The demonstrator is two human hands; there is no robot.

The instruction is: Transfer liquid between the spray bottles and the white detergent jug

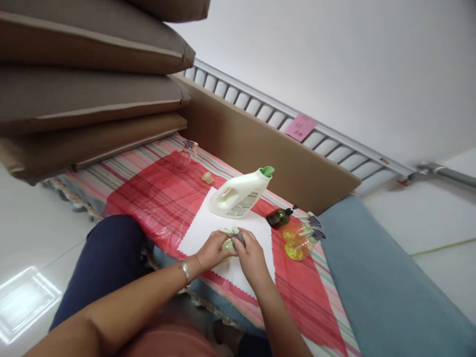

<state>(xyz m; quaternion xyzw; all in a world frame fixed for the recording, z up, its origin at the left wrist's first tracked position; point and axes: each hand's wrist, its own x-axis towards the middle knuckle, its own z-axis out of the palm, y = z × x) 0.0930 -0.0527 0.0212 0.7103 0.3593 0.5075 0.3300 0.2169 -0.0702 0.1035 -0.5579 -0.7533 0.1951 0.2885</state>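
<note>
In the middle of the head view, both my hands are closed around a small clear spray bottle (226, 247), which holds yellowish liquid. My left hand (212, 252), with a silver bracelet at the wrist, wraps the bottle's side and neck. The fingers of my right hand (253, 255) are closed on its grey and pale green spray head (238, 237). My fingers cover much of the bottle, so whether the head sits fully on the neck is hidden. Just beyond stands a white jug (241, 194) with a green spout, on a white scallop-edged cloth (197, 229).
Two yellow spray bottles (296, 249) and a dark green pump bottle (278, 218) lie at the right. Farther left are a clear spray bottle (183, 161) and a beige cap (207, 177). Brown cushions (89, 94) are stacked at left; a cardboard panel (256, 148) borders the back.
</note>
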